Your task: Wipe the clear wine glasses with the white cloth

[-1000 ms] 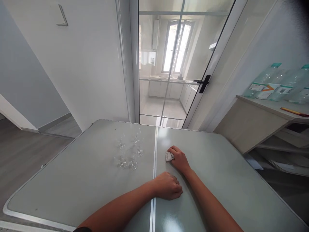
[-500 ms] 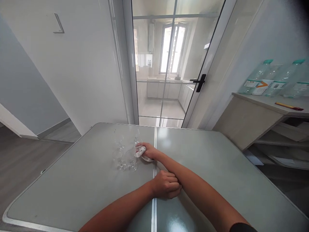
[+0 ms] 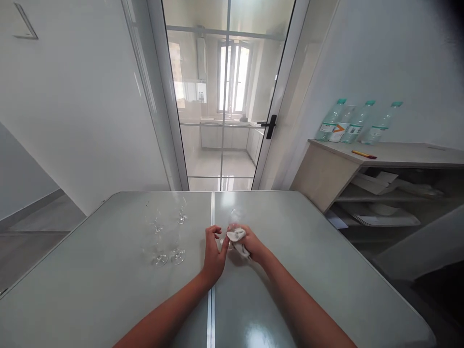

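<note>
At frame centre, the right hand clamps a white cloth and glass, the left hand open alongside; uneven pressure could tip the glass.

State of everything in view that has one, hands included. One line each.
Left hand: open, beside the held glass; contact unclear
Right hand: closed on the white cloth
White cloth: crumpled, against the held glass
Held glass: partly hidden
Four other glasses: standing upright
Glass door: looks shut
Three teal-capped bottles: upright, capped
Cabinet: open-fronted
</note>
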`<state>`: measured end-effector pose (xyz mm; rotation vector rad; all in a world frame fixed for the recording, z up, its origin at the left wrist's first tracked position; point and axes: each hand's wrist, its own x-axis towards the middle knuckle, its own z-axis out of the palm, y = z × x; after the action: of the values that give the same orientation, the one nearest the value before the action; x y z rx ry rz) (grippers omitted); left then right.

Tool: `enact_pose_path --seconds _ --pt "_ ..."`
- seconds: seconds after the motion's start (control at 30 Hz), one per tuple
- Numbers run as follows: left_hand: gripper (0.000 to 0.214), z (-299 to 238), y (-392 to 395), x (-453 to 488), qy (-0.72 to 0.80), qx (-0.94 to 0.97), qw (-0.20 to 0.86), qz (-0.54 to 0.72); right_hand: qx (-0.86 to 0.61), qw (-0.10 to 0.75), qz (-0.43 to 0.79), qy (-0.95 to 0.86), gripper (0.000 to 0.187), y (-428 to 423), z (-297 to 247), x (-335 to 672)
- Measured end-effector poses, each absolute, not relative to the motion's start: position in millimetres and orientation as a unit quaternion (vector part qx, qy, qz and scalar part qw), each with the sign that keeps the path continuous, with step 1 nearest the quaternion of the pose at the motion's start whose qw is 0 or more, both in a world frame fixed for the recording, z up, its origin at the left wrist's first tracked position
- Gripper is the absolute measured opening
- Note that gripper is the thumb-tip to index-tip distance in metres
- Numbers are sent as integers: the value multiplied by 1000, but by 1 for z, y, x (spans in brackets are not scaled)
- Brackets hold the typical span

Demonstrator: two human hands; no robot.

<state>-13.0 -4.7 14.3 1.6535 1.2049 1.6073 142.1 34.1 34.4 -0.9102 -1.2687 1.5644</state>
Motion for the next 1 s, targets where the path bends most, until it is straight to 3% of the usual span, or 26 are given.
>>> enact_pose_path --seconds 0.2,0.47,0.57,0.77,1.0 --pt "40 10 9 -19 390 577 473 539 -339 400 667 -530 44 17 34 134" --pt "45 5 21 -19 337 563 557 510 -387 339 660 -548 41 25 33 166" --pt "47 5 21 -18 339 536 581 511 -391 323 679 -531 48 30 48 184" --pt "51 1 20 -19 319 498 620 515 -415 502 605 -458 41 39 62 199" --pt "62 -1 18 -16 341 499 616 505 -357 470 661 -463 54 30 53 172"
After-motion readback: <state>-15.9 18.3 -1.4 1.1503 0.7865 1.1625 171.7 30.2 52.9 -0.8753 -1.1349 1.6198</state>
